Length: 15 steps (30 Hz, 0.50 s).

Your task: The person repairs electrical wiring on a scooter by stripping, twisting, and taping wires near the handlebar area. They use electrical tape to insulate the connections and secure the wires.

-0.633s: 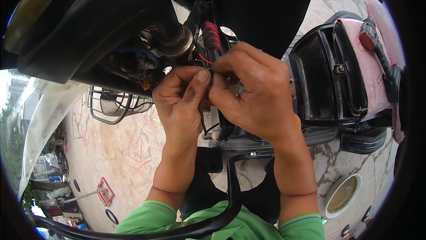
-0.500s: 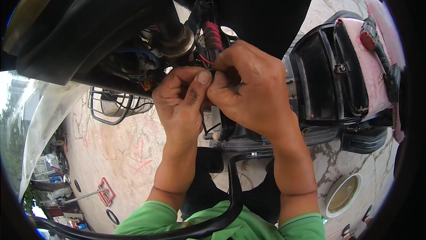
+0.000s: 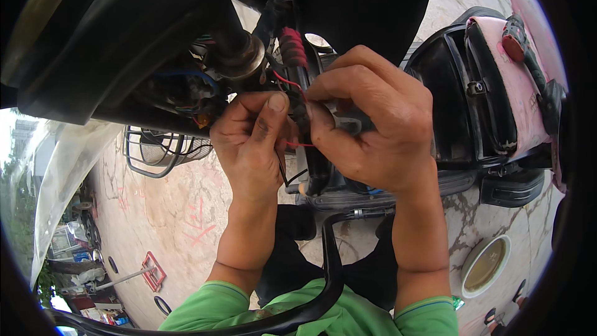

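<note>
Both my hands work under the front of a dark vehicle frame, close to a metal steering column (image 3: 250, 56). With thumb and finger pressed together, my left hand (image 3: 249, 140) is closed where a short stretch of red wire (image 3: 300, 144) emerges; a black wire (image 3: 285, 173) hangs below it. My right hand (image 3: 379, 118) pinches the red wire, whose upper part (image 3: 287, 80) runs down from beside a red coiled sleeve (image 3: 292, 47). The fingertips of the two hands are slightly apart, and the wire's ends are hidden by my fingers.
A scooter with a black seat (image 3: 435, 87) and pink cover (image 3: 497, 56) stands at the right. A wire basket (image 3: 155, 152) is left of my hands. A black curved bar (image 3: 333, 255) crosses before me. A round basin (image 3: 485, 266) sits on the ground, lower right.
My right hand has moved right, away from my left hand, baring more of the red wire. My left hand has hardly moved and stays closed.
</note>
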Tool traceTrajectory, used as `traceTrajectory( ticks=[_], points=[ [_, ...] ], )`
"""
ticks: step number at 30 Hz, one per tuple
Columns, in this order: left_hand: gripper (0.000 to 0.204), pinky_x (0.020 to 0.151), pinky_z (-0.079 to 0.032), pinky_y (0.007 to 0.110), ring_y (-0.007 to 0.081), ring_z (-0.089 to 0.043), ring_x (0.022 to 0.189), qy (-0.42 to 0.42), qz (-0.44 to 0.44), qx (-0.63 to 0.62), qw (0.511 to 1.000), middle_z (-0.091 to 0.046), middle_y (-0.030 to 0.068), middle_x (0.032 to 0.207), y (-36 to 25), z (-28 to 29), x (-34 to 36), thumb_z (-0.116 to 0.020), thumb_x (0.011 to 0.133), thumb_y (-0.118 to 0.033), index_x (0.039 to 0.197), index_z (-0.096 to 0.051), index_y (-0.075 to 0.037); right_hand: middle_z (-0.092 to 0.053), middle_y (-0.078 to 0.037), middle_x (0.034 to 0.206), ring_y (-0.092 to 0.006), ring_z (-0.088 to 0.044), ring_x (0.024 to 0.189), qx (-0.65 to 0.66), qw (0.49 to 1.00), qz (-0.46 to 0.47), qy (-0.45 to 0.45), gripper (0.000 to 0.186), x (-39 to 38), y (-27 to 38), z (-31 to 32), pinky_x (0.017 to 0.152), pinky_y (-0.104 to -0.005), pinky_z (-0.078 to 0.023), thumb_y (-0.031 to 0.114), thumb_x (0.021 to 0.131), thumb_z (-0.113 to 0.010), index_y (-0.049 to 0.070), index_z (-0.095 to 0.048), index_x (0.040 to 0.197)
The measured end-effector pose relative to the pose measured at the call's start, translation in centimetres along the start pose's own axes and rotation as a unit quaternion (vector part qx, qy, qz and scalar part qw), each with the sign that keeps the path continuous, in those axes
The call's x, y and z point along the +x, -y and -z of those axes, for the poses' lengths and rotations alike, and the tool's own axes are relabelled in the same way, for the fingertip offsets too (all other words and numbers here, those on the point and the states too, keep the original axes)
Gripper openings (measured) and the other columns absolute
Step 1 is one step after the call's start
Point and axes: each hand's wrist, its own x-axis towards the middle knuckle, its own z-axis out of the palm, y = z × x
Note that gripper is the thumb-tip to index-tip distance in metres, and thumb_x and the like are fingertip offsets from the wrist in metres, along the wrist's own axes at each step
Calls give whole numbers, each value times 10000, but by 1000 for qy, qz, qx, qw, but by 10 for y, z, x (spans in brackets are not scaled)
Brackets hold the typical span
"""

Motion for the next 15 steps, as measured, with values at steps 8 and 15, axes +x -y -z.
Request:
traceTrajectory(
  ticks=[8,15],
  points=[
    [133,562,-410,186,58,-519,584,-9,2,34,999,-614,20,706,-4,-7,-2,-692,958,-88,975,-665,41,-647,-79,845,-226,-645,656,-78,995,42,-36,248,-13,-12,-18,546,-307,-490,-21,650,-783,31,-700,878],
    [170,665,-503,187,39,-599,731,47,-80,117,989,-676,23,838,0,2,-1,-711,938,0,1086,-681,77,-645,-80,846,-285,-614,728,-31,999,-14,36,200,-7,-12,-11,687,-384,-467,89,701,-756,30,-681,877]
  ],
)
